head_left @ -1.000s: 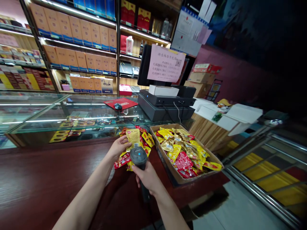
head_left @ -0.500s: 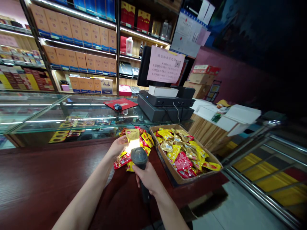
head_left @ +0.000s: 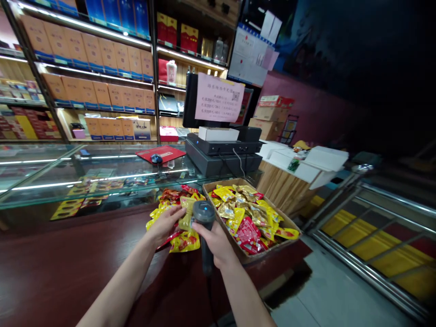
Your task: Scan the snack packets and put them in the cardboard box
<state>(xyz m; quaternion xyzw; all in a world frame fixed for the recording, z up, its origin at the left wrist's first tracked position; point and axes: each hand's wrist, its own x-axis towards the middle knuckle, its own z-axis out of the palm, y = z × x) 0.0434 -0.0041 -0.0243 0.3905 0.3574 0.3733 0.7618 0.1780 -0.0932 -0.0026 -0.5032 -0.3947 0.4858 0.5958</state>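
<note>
Left of the cardboard tray, my left hand pinches a gold snack packet by its left side, over a heap of yellow and red packets. My right hand wraps the handle of a barcode scanner. I'd expect the packet to be light, soft and slippery, best held by a flat edge; its print is too small to read. Beyond the tray, the pink sheet on the monitor reads 游乐场办卡充值, with amounts of 200元, 300元 and 500元.
</note>
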